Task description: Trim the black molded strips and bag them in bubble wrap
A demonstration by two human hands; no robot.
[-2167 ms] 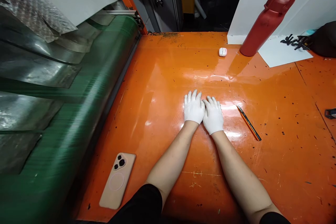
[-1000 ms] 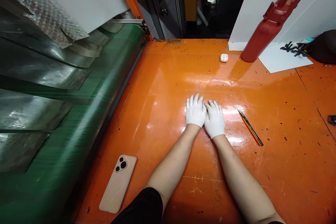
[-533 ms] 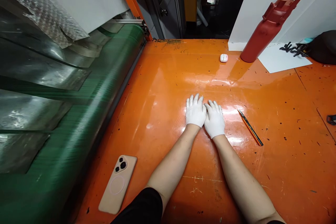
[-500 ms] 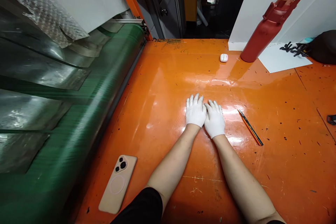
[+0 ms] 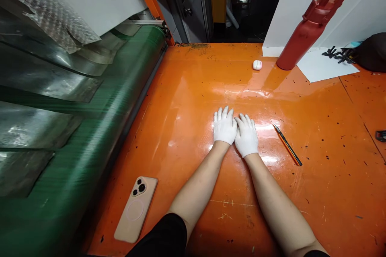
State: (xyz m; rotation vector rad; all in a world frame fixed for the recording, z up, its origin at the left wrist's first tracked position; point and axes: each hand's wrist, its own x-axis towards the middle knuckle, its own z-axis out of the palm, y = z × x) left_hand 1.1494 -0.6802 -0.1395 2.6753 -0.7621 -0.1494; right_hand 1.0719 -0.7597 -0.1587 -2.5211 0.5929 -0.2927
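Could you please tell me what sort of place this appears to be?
It looks like a workshop, perhaps for cutting sheet material, though I cannot be sure: a scuffed, glossy orange workbench, a long green roller-like machine with shiny sheets, and a slim orange utility knife.

Place: workshop
Worktop (image 5: 313,192): glossy orange, scuffed, flecked with black marks; under the left hand (image 5: 223,126) and right hand (image 5: 246,135)
Green roller (image 5: 90,136): long, blurred; left of the hands, along the worktop edge
Shiny sheets (image 5: 36,128): curved, material unclear; lying against the green roller, far left of the hands
Bubble wrap (image 5: 39,4): ahead and left of the hands
Utility knife (image 5: 288,145): on the worktop, right of the right hand
Grey metal door (image 5: 194,12): beyond the worktop, ahead of the hands
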